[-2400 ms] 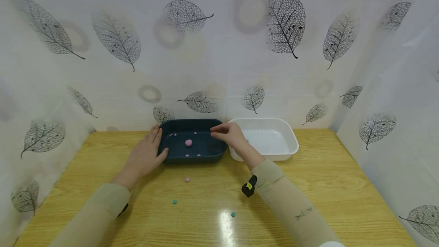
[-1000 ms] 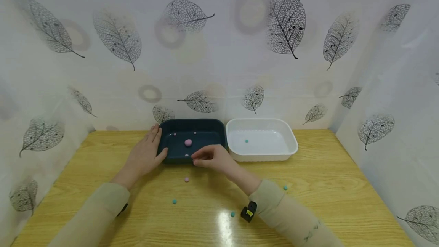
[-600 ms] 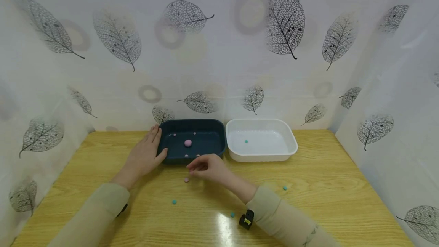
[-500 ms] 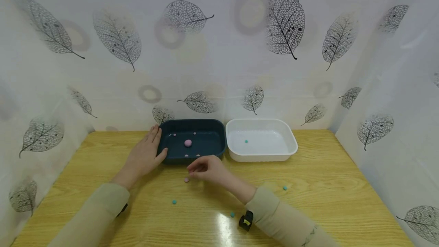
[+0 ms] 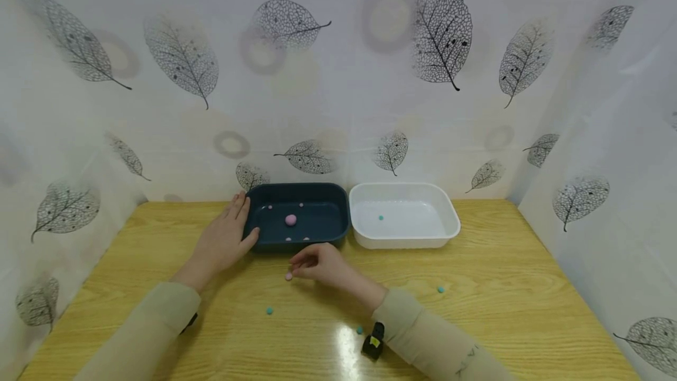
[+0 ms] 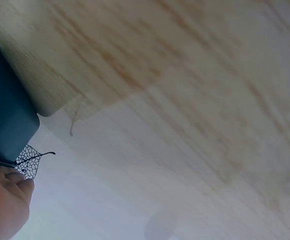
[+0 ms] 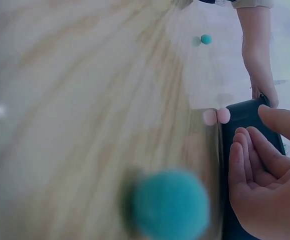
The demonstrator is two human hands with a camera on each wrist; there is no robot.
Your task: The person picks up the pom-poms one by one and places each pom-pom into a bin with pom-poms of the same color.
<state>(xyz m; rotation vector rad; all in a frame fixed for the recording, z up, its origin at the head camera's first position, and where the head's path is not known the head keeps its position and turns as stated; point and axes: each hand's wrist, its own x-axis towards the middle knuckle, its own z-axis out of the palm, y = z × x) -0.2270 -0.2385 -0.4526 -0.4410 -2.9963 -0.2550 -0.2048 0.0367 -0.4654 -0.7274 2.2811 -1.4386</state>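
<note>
My left hand (image 5: 222,237) rests along the left end of the dark blue tray (image 5: 328,216), its fingers straight by the rim and its thumb at the front left corner. In the left wrist view, its fingers lie close to the tray's edge. My right hand (image 5: 325,264) hovers low in front of that tray. Its fingertips come right up to a small pink ball (image 5: 288,277) on the table. In the right wrist view a gap shows between thumb and bent fingers, the pink ball (image 7: 223,115) just past them. One larger pink ball (image 5: 291,220) and several small ones sit in the tray.
A white tray (image 5: 449,225) stands right beside the dark one, with a small turquoise ball (image 5: 381,217) inside. On the wooden table (image 5: 222,346) lie three more turquoise balls, one of them (image 5: 270,311) at front left. A leaf-printed cloth (image 5: 338,93) hangs behind.
My right hand has moved from above the dark tray's right end, left and toward me, down to the loose pink ball. The left hand has stayed on the tray.
</note>
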